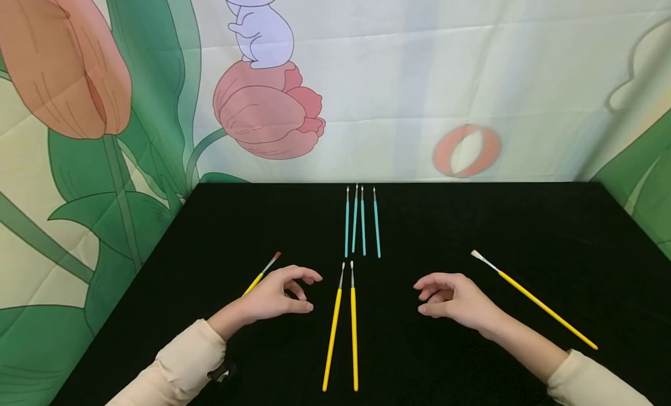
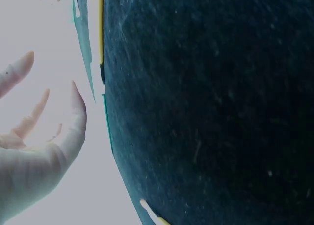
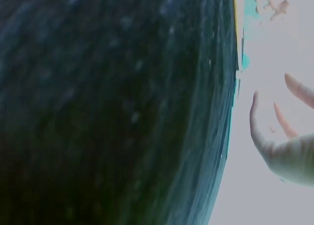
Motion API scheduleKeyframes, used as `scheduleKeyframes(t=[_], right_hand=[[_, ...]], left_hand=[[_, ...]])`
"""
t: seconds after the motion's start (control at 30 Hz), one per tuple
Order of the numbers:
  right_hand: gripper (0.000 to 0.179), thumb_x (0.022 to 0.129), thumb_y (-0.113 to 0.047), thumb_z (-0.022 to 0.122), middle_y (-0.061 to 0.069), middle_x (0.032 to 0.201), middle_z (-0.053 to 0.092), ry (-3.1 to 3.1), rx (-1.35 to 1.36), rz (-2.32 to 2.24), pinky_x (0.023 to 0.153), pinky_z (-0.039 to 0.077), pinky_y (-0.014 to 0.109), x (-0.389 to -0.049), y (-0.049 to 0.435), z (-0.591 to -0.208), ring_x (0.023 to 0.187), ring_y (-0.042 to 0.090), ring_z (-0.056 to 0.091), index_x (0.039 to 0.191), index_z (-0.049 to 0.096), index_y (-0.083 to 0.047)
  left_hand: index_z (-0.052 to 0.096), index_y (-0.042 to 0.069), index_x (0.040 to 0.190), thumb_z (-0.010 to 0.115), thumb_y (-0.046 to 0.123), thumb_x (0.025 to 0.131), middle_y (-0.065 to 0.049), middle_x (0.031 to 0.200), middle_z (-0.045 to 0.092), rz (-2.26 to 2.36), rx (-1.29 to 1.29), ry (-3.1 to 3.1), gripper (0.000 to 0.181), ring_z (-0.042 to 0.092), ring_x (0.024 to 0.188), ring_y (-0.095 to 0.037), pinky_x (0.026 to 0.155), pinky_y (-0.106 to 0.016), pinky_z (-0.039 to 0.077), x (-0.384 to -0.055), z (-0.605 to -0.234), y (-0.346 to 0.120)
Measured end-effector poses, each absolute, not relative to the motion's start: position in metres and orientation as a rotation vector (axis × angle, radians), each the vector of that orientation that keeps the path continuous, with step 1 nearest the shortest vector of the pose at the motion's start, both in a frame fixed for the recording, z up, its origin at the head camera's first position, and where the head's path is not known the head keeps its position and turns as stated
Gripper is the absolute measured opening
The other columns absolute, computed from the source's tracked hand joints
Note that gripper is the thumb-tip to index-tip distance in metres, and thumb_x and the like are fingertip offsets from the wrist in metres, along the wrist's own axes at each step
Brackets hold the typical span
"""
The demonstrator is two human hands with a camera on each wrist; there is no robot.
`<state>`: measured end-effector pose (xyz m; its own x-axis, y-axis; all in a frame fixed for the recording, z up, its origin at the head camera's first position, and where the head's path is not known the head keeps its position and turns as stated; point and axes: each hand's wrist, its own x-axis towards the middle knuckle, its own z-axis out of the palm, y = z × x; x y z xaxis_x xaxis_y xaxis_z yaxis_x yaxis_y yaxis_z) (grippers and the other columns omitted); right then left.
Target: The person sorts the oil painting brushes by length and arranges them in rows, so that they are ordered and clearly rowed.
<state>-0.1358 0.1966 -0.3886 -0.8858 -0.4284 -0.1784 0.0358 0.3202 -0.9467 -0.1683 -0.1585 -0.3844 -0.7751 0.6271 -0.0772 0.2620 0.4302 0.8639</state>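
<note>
Two yellow-handled paintbrushes (image 1: 353,336) lie side by side at the middle front, bristles pointing away. My left hand (image 1: 275,292) is held to their left with loosely bent fingers and nothing in it. It partly hides another yellow paintbrush (image 1: 254,283) with reddish bristles. On the other side my right hand (image 1: 461,301) hovers, fingers relaxed and holding nothing. To its right a yellow paintbrush (image 1: 545,307) with pale bristles lies slantwise. Both wrist views show the left hand (image 2: 44,146) and right hand (image 3: 284,141) with fingers apart and bent.
Several thin turquoise paintbrushes (image 1: 363,225) lie in a row toward the back of the black table (image 1: 430,219). Behind the table hangs a printed cloth (image 1: 377,91) with tulips and a white animal. A small dark object (image 1: 222,373) shows beside the left sleeve.
</note>
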Motion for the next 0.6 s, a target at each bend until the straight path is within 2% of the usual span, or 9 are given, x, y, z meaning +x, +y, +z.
scheduleKeyframes(t=[0.17, 0.47, 0.53, 0.6], right_hand=[[0.049, 0.078, -0.014, 0.070, 0.022, 0.101, 0.053, 2.208, -0.323, -1.583, 0.071, 0.053, 0.033, -0.137, 0.209, -0.388, 0.080, 0.022, 0.059, 0.118, 0.051, 0.008], [0.050, 0.079, -0.013, 0.068, 0.022, 0.103, 0.052, 2.235, -0.326, -1.570, 0.072, 0.052, 0.035, -0.138, 0.231, -0.386, 0.081, 0.021, 0.059, 0.121, 0.050, 0.008], [0.049, 0.079, -0.013, 0.068, 0.021, 0.102, 0.052, 2.271, -0.337, -1.552, 0.071, 0.052, 0.034, -0.139, 0.235, -0.386, 0.080, 0.019, 0.058, 0.120, 0.051, 0.008], [0.048, 0.079, -0.013, 0.069, 0.021, 0.102, 0.053, 2.312, -0.344, -1.523, 0.070, 0.052, 0.032, -0.141, 0.240, -0.386, 0.080, 0.018, 0.058, 0.119, 0.053, 0.007]], left_hand=[[0.053, 0.002, 0.120, 0.068, 0.009, 0.080, -0.020, 0.118, 0.048, 1.291, 0.743, 2.309, 0.044, 0.058, 0.081, -0.018, 0.071, -0.030, 0.049, -0.171, -0.383, -0.167], [0.053, 0.002, 0.122, 0.067, 0.011, 0.081, -0.021, 0.117, 0.049, 1.259, 0.682, 2.324, 0.044, 0.057, 0.083, -0.019, 0.072, -0.034, 0.047, -0.177, -0.383, -0.184], [0.053, 0.001, 0.122, 0.067, 0.010, 0.081, -0.021, 0.115, 0.049, 1.253, 0.687, 2.325, 0.044, 0.057, 0.080, -0.019, 0.082, -0.042, 0.046, -0.179, -0.384, -0.188], [0.054, 0.001, 0.121, 0.067, 0.010, 0.081, -0.021, 0.113, 0.050, 1.250, 0.696, 2.333, 0.043, 0.057, 0.077, -0.018, 0.093, -0.049, 0.038, -0.181, -0.386, -0.191]])
